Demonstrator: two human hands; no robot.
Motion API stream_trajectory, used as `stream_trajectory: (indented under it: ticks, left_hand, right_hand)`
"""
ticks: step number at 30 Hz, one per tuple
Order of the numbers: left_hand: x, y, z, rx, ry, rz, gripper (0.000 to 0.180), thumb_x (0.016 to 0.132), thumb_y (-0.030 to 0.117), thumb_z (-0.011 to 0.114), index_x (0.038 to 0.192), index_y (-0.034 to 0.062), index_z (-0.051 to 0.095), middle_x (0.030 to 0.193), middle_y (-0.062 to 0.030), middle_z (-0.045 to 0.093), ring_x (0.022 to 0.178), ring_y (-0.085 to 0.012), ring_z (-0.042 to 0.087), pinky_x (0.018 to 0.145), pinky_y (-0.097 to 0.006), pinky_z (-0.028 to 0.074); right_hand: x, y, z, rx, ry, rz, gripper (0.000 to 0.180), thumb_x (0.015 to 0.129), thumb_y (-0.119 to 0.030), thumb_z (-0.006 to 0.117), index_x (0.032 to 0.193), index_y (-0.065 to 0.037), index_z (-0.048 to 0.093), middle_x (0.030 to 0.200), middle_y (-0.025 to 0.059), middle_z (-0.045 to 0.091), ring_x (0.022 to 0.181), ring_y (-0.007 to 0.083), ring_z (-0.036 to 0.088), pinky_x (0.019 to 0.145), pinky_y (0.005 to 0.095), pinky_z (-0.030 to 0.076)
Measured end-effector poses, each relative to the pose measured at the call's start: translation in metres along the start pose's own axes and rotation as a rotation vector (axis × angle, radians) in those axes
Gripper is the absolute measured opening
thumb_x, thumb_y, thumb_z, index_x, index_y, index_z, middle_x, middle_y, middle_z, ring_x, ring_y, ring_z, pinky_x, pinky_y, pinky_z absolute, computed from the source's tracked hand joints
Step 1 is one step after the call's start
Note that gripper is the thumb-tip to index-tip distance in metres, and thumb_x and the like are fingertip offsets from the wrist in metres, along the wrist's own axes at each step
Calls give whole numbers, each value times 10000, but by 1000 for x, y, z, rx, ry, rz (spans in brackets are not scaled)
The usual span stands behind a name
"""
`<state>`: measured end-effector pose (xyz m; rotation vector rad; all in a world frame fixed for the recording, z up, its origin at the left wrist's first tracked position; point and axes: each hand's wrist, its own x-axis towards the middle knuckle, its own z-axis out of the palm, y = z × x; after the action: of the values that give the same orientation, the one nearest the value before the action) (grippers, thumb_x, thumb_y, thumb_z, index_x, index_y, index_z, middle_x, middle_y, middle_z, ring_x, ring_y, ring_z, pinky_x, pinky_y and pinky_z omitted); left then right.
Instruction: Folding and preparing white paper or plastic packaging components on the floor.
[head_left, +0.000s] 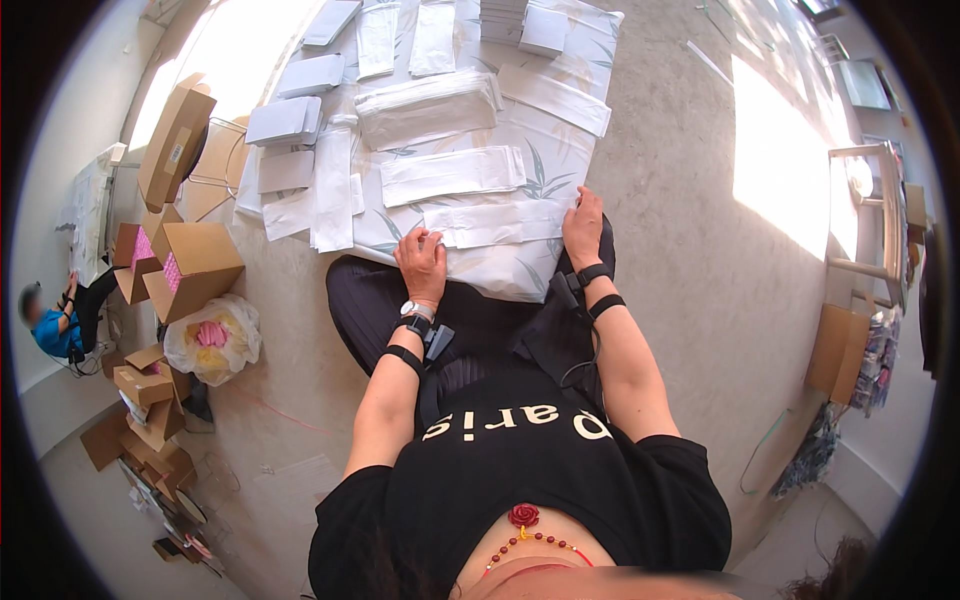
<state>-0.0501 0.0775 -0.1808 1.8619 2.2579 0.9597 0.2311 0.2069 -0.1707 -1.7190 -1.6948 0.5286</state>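
Observation:
A long, flat white paper or plastic sleeve (497,223) lies crosswise near the front edge of the cloth-covered table (512,272). My left hand (422,264) is at its left end, fingers curled down onto the edge. At the opposite end, my right hand (583,230) pinches the sleeve's corner by the table's right edge. Just beyond it rests a thin stack of similar white sleeves (452,175), and behind that a thicker stack (428,108). Whether the sleeve is folded or sealed at its ends is too small to tell.
Stacks of white cards or small boxes (284,121) line the table's left side. More white sleeves (332,190) lie beside them. Open cardboard boxes (195,268) and a plastic bag with pink contents (212,335) stand on the floor at left. A person in blue (55,332) sits far left.

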Motion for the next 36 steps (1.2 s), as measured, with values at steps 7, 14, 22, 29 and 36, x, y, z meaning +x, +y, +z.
stream_trajectory:
  ticks: [7, 14, 22, 29, 36]
  left_hand:
    - [1, 0, 0, 9, -3, 3, 255, 804, 71, 722, 1047, 138, 689, 1130, -69, 576, 1103, -277, 570, 982, -445, 425]
    - [1, 3, -1, 19, 0, -4, 246, 806, 70, 719, 1042, 134, 690, 1127, -74, 581, 1109, -284, 566, 975, -446, 425]
    - [1, 6, -1, -49, 13, -82, 250, 811, 44, 709, 1051, 102, 668, 1124, -94, 593, 1149, -317, 557, 999, -452, 434]
    - [6, 9, 0, -449, 180, -469, 144, 895, 32, 678, 1030, 15, 632, 1064, -137, 641, 910, -263, 655, 797, -371, 543]
    - [7, -7, -2, -993, 141, -849, 190, 996, 98, 628, 1137, -10, 559, 966, -40, 657, 843, -126, 638, 755, -292, 557]
  right_hand:
    - [-8, -55, 12, -19, -123, -410, 319, 837, 56, 625, 1144, -32, 629, 1153, 196, 599, 1088, 400, 582, 961, 456, 488]
    - [-44, -98, 60, 72, -381, -519, 295, 810, -30, 711, 1103, -52, 688, 1067, 140, 622, 1023, 343, 610, 897, 436, 515]
    - [-51, -83, 77, -24, -437, -439, 393, 838, -119, 743, 1218, -113, 642, 1132, 135, 585, 1043, 336, 599, 917, 445, 502]
    - [-51, -85, 75, -39, -449, -429, 436, 836, -138, 747, 1260, -129, 645, 1136, 131, 582, 1034, 329, 598, 914, 444, 498]
    - [-53, -94, 67, -68, -476, -444, 557, 812, -193, 800, 1343, -177, 631, 1163, 126, 567, 1069, 333, 574, 933, 435, 492]
